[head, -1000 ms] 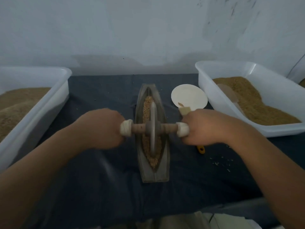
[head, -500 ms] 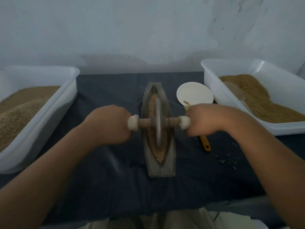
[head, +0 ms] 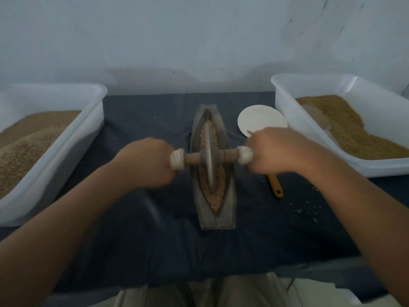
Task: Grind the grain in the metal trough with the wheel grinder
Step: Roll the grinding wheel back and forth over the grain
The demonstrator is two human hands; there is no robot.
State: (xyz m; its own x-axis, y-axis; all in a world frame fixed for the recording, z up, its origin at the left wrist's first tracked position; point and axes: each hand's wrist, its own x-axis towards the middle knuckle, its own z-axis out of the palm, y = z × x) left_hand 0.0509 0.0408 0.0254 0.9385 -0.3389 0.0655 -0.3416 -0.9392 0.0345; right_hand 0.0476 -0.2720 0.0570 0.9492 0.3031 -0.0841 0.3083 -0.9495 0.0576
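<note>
While left hand (head: 147,162), right hand (head: 272,151) grip wheel grinder (head: 209,158) | it sits in grain (head: 215,196)

The trough (head: 218,220) is a grey metal boat shape, pointed at the far end and squared at the near end, lying lengthwise away from the person in the middle of the dark-covered tabletop (head: 155,240). Tan grain (head: 215,197) fills its narrow groove. The wheel grinder (head: 209,160) stands upright in the groove about midway along, its disc sunk in the grain. Its wooden axle lies crosswise, with both white-wrapped ends gripped, one by the left hand (head: 147,162) and one by the right hand (head: 272,151).
</note>
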